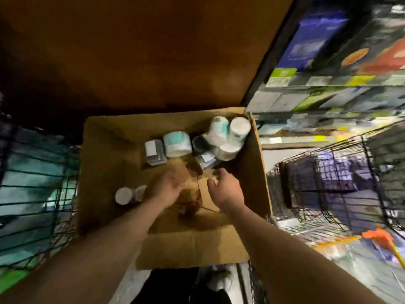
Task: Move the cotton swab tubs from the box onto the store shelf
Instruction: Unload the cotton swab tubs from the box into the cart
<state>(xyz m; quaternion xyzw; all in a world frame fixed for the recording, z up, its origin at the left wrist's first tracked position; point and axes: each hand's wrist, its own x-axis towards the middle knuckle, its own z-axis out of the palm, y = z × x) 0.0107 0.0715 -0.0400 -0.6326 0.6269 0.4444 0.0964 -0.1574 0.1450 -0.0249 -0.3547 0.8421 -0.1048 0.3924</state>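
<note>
— Fingers?
— Loose and empty on both: left hand [167,187] blurred, right hand [226,189] spread above the creased cardboard box [192,246].
— The tubs?
— Round white cotton swab tubs [228,137] cluster in the box's far right corner, beside a black wire basket [324,176].

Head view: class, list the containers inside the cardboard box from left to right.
Small white-capped round container → rectangular clear tub with white label → teal-and-white round tub on its side → white-topped round tub by the cardboard box's right wall. Overlapping middle cluster omitted.
</note>
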